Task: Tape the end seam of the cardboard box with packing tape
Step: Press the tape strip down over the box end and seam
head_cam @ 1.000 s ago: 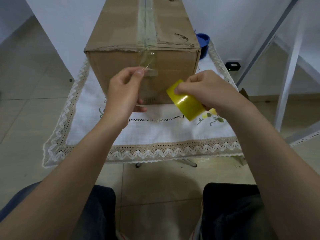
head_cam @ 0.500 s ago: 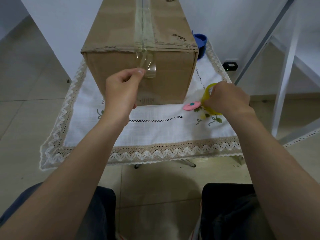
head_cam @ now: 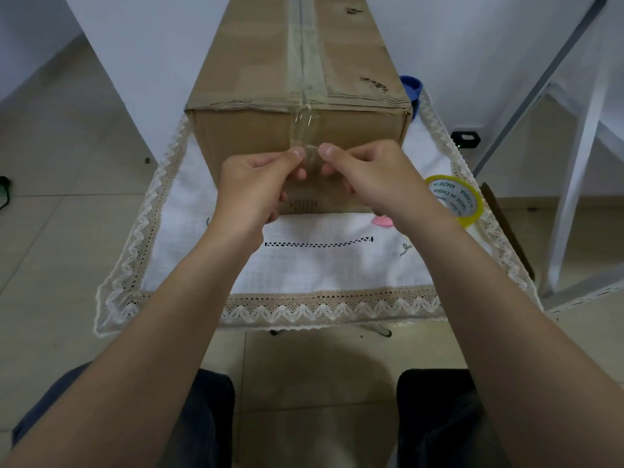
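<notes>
A brown cardboard box (head_cam: 243,136) stands on a small table, its near end face toward me. A clear tape strip (head_cam: 304,130) runs along the top seam and hangs over the near edge. My left hand (head_cam: 253,187) and my right hand (head_cam: 371,177) meet at the strip's loose end in front of the end face, each pinching a side of it between thumb and forefinger. The yellow tape roll (head_cam: 454,199) lies on the table to the right of my right wrist.
A white lace-edged tablecloth (head_cam: 304,265) covers the table. A small pink object (head_cam: 383,220) lies by the box's lower right corner. A blue cup (head_cam: 411,87) stands behind the box. A white metal frame (head_cam: 574,163) rises at the right. My knees are below.
My right hand set the yellow roll down on the table at the right and came back to the tape end. Both hands now pinch the strip; the left hand barely moved.
</notes>
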